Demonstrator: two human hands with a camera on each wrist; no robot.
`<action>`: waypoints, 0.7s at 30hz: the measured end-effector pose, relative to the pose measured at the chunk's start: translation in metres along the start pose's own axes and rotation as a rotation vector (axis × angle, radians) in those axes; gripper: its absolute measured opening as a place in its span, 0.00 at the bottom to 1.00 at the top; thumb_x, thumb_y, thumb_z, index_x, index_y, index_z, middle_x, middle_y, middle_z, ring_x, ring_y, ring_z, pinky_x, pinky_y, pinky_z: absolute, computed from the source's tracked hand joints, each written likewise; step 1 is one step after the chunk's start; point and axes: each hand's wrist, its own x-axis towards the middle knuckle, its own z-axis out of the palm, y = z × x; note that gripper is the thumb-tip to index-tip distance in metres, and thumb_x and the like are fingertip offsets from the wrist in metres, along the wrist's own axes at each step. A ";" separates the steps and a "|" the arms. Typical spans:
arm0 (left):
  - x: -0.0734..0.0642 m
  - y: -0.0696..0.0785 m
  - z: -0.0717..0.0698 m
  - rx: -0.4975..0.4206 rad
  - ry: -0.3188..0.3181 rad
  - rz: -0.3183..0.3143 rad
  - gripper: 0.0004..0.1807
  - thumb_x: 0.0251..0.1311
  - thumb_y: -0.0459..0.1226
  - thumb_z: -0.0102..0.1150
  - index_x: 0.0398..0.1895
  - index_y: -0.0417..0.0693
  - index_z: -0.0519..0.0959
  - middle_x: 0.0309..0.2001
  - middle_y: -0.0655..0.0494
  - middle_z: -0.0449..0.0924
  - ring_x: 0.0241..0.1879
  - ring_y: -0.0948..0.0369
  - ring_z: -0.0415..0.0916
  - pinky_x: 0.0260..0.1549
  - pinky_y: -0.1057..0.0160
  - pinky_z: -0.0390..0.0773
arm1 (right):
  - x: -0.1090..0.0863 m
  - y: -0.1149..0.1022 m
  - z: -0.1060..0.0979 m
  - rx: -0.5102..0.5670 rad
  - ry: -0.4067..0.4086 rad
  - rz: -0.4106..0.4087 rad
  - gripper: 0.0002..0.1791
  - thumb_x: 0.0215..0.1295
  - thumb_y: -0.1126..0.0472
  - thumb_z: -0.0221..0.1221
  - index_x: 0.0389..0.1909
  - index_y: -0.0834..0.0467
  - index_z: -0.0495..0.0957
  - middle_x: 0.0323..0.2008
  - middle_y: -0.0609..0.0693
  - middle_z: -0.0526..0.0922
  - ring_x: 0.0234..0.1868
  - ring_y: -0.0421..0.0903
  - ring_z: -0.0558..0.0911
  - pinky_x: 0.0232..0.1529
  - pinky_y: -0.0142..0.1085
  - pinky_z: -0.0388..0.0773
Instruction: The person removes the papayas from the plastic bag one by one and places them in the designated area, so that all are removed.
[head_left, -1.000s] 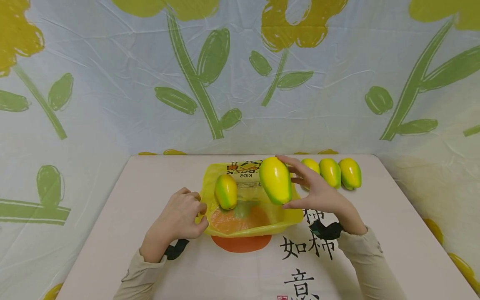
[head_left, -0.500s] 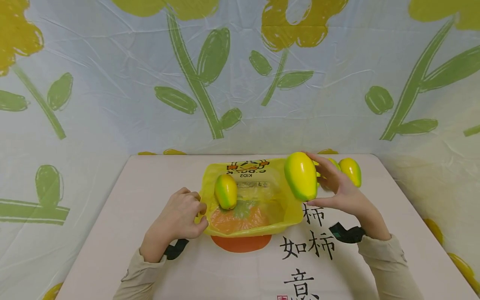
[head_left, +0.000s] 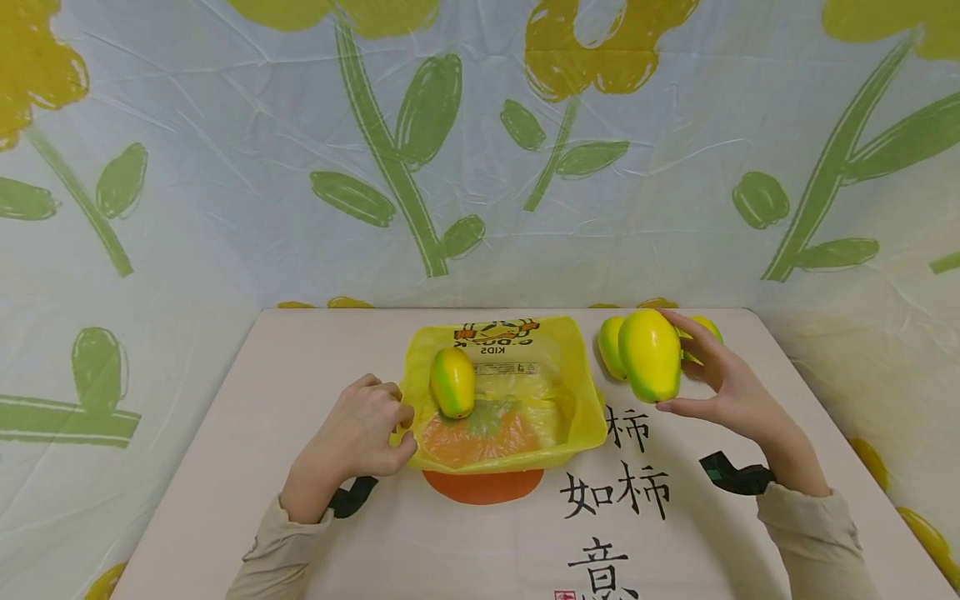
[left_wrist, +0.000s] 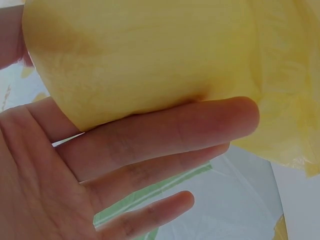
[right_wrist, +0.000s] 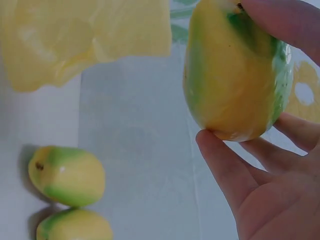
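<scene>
My left hand (head_left: 367, 429) grips the left edge of a yellow plastic bag (head_left: 581, 400), which lies with its mouth spread wide. In the left wrist view the bag's film (left_wrist: 145, 55) passes between the thumb and the fingers. One yellow-green mango (head_left: 453, 383) rests in the bag's left part. Right of the bag, my right hand (head_left: 723, 383) holds another mango (head_left: 649, 357) by its ends, thumb at one and fingertips at the other. That mango (right_wrist: 232, 75) fills the upper right of the right wrist view. Behind it stand more mangoes (head_left: 611, 348), partly hidden by it and the hand.
The table (head_left: 315, 350) bears a pale cloth with black brush characters (head_left: 603, 567) and an orange print (head_left: 483, 487) under the bag. A flower-printed curtain (head_left: 262, 167) closes off the back and sides. Two mangoes (right_wrist: 70, 175) lie close together in the right wrist view.
My right hand has carried its mango rightward, from above the bag to in front of the row of mangoes. The left hand, the bag and the mango in it have stayed in place.
</scene>
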 end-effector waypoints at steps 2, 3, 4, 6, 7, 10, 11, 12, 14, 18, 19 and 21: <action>0.000 0.000 0.000 -0.002 -0.006 -0.002 0.15 0.36 0.37 0.58 0.05 0.58 0.63 0.10 0.69 0.55 0.18 0.66 0.60 0.30 0.58 0.69 | -0.004 0.002 -0.001 -0.021 0.006 0.017 0.62 0.38 0.79 0.74 0.77 0.57 0.53 0.71 0.53 0.61 0.62 0.37 0.70 0.57 0.21 0.68; 0.000 0.000 -0.001 -0.003 -0.009 -0.002 0.14 0.37 0.37 0.58 0.05 0.57 0.64 0.10 0.69 0.56 0.18 0.66 0.61 0.30 0.58 0.69 | -0.006 0.004 -0.001 -0.026 0.007 0.023 0.63 0.38 0.79 0.75 0.77 0.57 0.53 0.71 0.53 0.61 0.62 0.37 0.70 0.57 0.20 0.68; 0.001 0.001 -0.001 -0.004 -0.010 -0.003 0.14 0.37 0.37 0.58 0.05 0.57 0.64 0.10 0.69 0.56 0.18 0.66 0.61 0.30 0.58 0.69 | -0.008 0.005 -0.001 -0.033 0.008 0.028 0.63 0.37 0.78 0.75 0.77 0.57 0.54 0.71 0.53 0.61 0.61 0.37 0.70 0.57 0.20 0.68; 0.001 0.001 -0.001 -0.004 -0.011 -0.002 0.14 0.37 0.37 0.58 0.05 0.57 0.64 0.10 0.69 0.56 0.18 0.66 0.61 0.31 0.57 0.69 | -0.012 0.008 -0.001 -0.057 0.010 0.039 0.63 0.37 0.78 0.76 0.77 0.57 0.54 0.71 0.53 0.60 0.61 0.36 0.69 0.56 0.19 0.67; 0.001 0.001 -0.001 -0.004 -0.009 -0.001 0.15 0.36 0.37 0.58 0.05 0.57 0.64 0.10 0.69 0.56 0.18 0.66 0.61 0.31 0.57 0.70 | -0.013 0.010 0.000 -0.069 0.010 0.045 0.63 0.37 0.77 0.76 0.77 0.57 0.54 0.72 0.54 0.60 0.61 0.35 0.69 0.56 0.18 0.67; 0.000 0.001 -0.001 -0.004 -0.003 0.003 0.16 0.36 0.37 0.58 0.05 0.59 0.61 0.10 0.69 0.55 0.18 0.66 0.61 0.30 0.58 0.69 | -0.019 0.015 0.002 -0.108 0.002 0.063 0.62 0.37 0.75 0.77 0.77 0.57 0.55 0.73 0.55 0.58 0.63 0.32 0.66 0.56 0.16 0.65; 0.000 0.001 -0.001 -0.003 -0.001 0.004 0.16 0.36 0.37 0.58 0.05 0.59 0.61 0.10 0.69 0.55 0.18 0.66 0.60 0.30 0.58 0.69 | -0.020 0.017 0.003 -0.121 -0.007 0.068 0.62 0.37 0.74 0.77 0.77 0.58 0.55 0.73 0.55 0.58 0.64 0.30 0.65 0.56 0.16 0.64; 0.000 0.001 -0.001 -0.004 0.001 0.005 0.16 0.36 0.37 0.58 0.05 0.59 0.61 0.10 0.69 0.55 0.18 0.66 0.60 0.30 0.58 0.69 | -0.022 0.019 0.004 -0.135 -0.017 0.072 0.62 0.38 0.74 0.77 0.77 0.58 0.55 0.74 0.56 0.58 0.65 0.29 0.63 0.56 0.16 0.64; 0.000 0.001 -0.001 -0.004 0.000 0.006 0.16 0.36 0.37 0.58 0.05 0.59 0.61 0.10 0.69 0.55 0.18 0.66 0.60 0.30 0.58 0.69 | -0.024 0.023 0.006 -0.160 -0.039 0.079 0.62 0.38 0.72 0.77 0.76 0.58 0.54 0.73 0.58 0.58 0.65 0.26 0.61 0.56 0.15 0.63; 0.000 0.001 -0.001 -0.001 -0.003 0.006 0.16 0.36 0.37 0.58 0.05 0.59 0.61 0.10 0.69 0.56 0.18 0.65 0.61 0.30 0.57 0.69 | -0.030 0.030 0.013 -0.190 -0.086 0.087 0.61 0.40 0.70 0.78 0.76 0.59 0.55 0.72 0.60 0.59 0.66 0.25 0.59 0.56 0.15 0.62; 0.000 0.001 -0.001 0.000 -0.004 0.005 0.16 0.36 0.37 0.58 0.05 0.59 0.61 0.10 0.69 0.56 0.18 0.65 0.61 0.30 0.57 0.70 | -0.031 0.032 0.015 -0.193 -0.095 0.089 0.60 0.39 0.70 0.78 0.76 0.60 0.55 0.72 0.60 0.59 0.66 0.25 0.59 0.56 0.16 0.62; 0.001 0.001 -0.002 0.001 -0.006 0.004 0.16 0.36 0.37 0.58 0.05 0.59 0.61 0.10 0.69 0.56 0.18 0.65 0.61 0.30 0.57 0.70 | -0.034 0.036 0.020 -0.200 -0.115 0.098 0.60 0.39 0.69 0.78 0.75 0.60 0.56 0.72 0.60 0.60 0.66 0.26 0.59 0.57 0.16 0.61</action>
